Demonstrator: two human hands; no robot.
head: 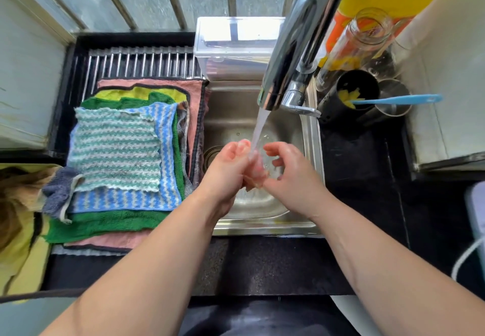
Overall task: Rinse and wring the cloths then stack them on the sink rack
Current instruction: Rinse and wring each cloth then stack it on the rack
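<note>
The left hand (227, 170) and right hand (292, 175) touch under the chrome tap's (296, 47) stream, over the steel sink (262, 205). The right fingers (275, 149) are loosely curled and apart; the left fingers are too blurred to tell. The stack of coloured cloths (115, 149) lies on the metal-bar rack (141, 62) along the sink's left edge.

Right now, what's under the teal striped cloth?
A blue striped cloth, then a green cloth and a pink cloth. The rack under them is covered; bars show only behind.
</note>
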